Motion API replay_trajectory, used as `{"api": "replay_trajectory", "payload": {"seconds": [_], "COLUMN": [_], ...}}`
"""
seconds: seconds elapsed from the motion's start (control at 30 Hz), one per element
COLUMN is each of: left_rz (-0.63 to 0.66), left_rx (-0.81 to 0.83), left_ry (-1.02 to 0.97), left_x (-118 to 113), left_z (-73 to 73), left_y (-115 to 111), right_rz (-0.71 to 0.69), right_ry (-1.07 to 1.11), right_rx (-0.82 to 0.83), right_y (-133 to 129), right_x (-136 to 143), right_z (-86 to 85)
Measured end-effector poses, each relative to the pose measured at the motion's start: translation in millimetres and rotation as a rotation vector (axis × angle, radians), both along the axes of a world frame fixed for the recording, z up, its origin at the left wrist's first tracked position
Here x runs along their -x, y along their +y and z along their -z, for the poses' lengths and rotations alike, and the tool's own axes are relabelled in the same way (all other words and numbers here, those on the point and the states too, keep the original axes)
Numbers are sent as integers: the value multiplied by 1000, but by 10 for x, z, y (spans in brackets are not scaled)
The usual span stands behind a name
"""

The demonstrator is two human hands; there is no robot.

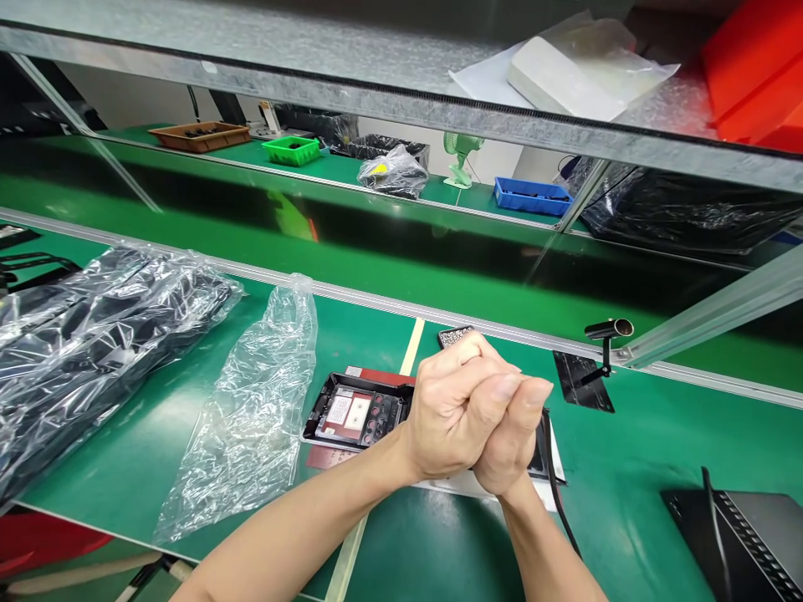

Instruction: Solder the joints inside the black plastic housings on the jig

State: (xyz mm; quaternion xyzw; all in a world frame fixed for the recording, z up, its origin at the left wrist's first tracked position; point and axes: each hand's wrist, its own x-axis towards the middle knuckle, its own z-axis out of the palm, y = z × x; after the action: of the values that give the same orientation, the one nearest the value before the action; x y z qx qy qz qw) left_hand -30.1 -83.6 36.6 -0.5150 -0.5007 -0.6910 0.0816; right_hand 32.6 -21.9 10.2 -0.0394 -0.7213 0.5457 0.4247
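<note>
Left hand [442, 410] and right hand [509, 439], bare, fingers curled in, pressed together; whether anything is gripped, cannot tell. Open black rectangular plastic housing [382, 410], on glossy green desk [627, 460], partly hidden by hands; crumpled clear plastic bag [251, 410], left of housing

Bright light, seemingly from above, glares off the crumpled clear plastic bag [248, 410] near the smooth green desk's [627, 451] left edge. Soft shadow darkens its near edge. The curled bare fingers [495, 391] look sharp; wide-angle stretching skews the periphery.
</note>
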Motion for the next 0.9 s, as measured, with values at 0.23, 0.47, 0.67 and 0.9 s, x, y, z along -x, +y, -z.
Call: {"api": "replay_trajectory", "payload": {"seconds": [0.23, 0.47, 0.67, 0.9], "left_rz": [7, 0, 4, -12], "left_rx": [-19, -1, -3, -30], "left_ry": [5, -15, -8, 1], "left_x": [-7, 8, 11, 7], "left_z": [-8, 32, 36, 52], "left_y": [15, 5, 6, 22], "right_rz": [-57, -116, -25, -76], "right_ry": [18, -12, 61, 14], "right_rx": [37, 59, 47, 26], "right_y": [-28, -17, -26, -1], "right_x": [0, 19, 24, 20], "right_z": [-82, -63, -72, -27]}}
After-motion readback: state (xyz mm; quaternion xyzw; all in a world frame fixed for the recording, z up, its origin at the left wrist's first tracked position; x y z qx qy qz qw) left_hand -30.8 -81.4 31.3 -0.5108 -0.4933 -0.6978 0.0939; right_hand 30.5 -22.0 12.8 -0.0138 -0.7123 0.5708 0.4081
